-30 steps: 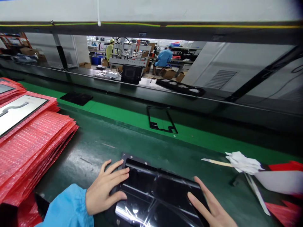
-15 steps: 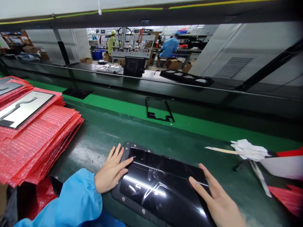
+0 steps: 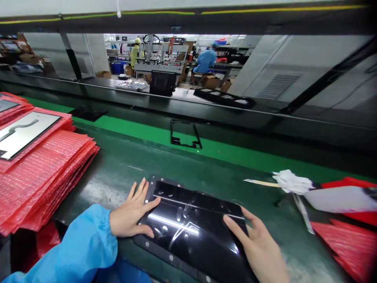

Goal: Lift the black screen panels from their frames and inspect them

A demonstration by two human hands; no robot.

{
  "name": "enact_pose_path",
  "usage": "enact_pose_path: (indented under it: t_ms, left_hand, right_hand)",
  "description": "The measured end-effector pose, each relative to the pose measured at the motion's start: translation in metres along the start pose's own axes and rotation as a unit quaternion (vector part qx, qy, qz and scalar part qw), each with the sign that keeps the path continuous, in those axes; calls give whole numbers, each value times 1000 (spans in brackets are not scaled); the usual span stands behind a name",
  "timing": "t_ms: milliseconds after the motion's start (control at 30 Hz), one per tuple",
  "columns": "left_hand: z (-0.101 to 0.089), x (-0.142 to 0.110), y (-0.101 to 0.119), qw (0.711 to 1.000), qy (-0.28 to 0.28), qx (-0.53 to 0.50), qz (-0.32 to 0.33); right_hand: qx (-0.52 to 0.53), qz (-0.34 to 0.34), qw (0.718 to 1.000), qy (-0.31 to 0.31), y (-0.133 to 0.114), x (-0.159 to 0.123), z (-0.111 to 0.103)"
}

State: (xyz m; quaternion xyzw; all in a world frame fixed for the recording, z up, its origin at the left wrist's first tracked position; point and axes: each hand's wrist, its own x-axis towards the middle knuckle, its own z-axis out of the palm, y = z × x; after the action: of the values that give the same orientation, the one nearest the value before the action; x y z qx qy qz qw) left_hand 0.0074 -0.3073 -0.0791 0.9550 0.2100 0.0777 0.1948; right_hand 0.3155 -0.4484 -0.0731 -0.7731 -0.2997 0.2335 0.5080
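Note:
A glossy black screen panel (image 3: 203, 232) lies in a dark flat frame with round silver dots (image 3: 147, 244) along its rim, on the dark green work surface. The panel's right end looks bowed, with bright reflections across it. My left hand (image 3: 132, 212) rests spread at the left end, thumb and index finger reaching onto the glossy face. At the right end, my right hand (image 3: 256, 243) grips the panel's edge, thumb on top and the other fingers along or under the side, partly hidden.
On the left stand red bubble-wrap sleeves (image 3: 47, 173) with a white-backed display (image 3: 26, 131) on top. A thin blade with a pale handle (image 3: 262, 183), a crumpled white cloth (image 3: 291, 181) and more red wrap (image 3: 350, 247) lie right. Beyond is a black frame (image 3: 186, 135) on a green strip.
The left thumb has spread lower along the panel's left end. The right hand and panel edge have shifted slightly left in view, as the whole view has moved a little.

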Motion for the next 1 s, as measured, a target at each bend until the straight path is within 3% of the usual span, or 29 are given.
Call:
enact_pose_path:
  t_ms: [67, 167, 267, 433, 567, 667, 867, 1000]
  left_hand:
    - [1, -1, 1, 1000, -15, 6, -16]
    - [1, -4, 4, 999, -15, 36, -28]
    - [1, -7, 2, 997, 1, 72, -21]
    - [0, 9, -1, 984, 47, 169, -25]
    - [4, 38, -1, 958, 115, 254, -60]
    - [6, 51, -2, 953, 120, 274, -46]
    - [10, 42, -7, 959, 118, 256, -30]
    - [15, 38, -15, 965, 135, 224, -22]
  right_hand:
    - [1, -33, 999, 2, 6, 1, -2]
    - [-119, -147, 982, 5, 15, 9, -16]
    - [-219, -188, 955, -72, 19, 23, -41]
    - [-259, -141, 936, -191, 12, 58, -67]
    - [-224, -93, 929, -280, 6, 87, -59]
    - [-218, -33, 922, -319, 4, 102, -50]
    - [-236, 49, 894, -377, -9, 120, -47]
    - [-282, 64, 875, -388, -22, 130, -43]
